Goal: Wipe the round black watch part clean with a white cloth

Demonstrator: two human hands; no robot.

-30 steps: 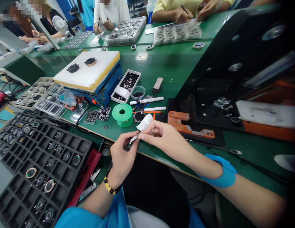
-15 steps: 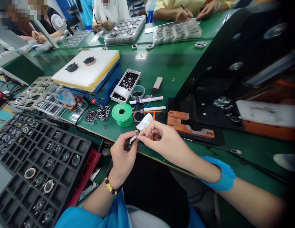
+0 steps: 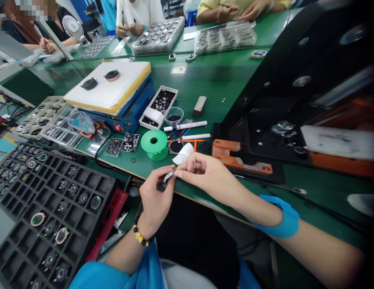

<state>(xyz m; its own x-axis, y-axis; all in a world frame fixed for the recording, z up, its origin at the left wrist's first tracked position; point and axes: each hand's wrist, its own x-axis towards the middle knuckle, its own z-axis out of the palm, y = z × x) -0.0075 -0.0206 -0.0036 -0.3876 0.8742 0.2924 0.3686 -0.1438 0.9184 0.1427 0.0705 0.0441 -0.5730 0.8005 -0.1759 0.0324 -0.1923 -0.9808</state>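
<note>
My left hand point(image 3: 156, 194) pinches a small dark and silver part point(image 3: 169, 175) between thumb and fingers, at the table's front edge. My right hand point(image 3: 205, 172) is closed, its thumb and fingertips pressed together at the right side of that part. What the right fingertips grip is too small to make out. Just behind my hands lie a white piece of cloth or paper point(image 3: 183, 153), a round dark disc point(image 3: 176, 147) and an orange stick point(image 3: 195, 144). A green spool point(image 3: 154, 144) stands to their left.
A black compartment tray point(image 3: 81, 237) with watch parts is at the left. Behind it is a blue box with a white top point(image 3: 111, 88). A black machine point(image 3: 265, 104) with an orange fixture point(image 3: 231, 154) rises at the right. Several people sit across the table.
My left hand and the small part stay almost in place. The right hand's fingers have shifted slightly at the part. Across the table, a person's hands in yellow sleeves have moved.
</note>
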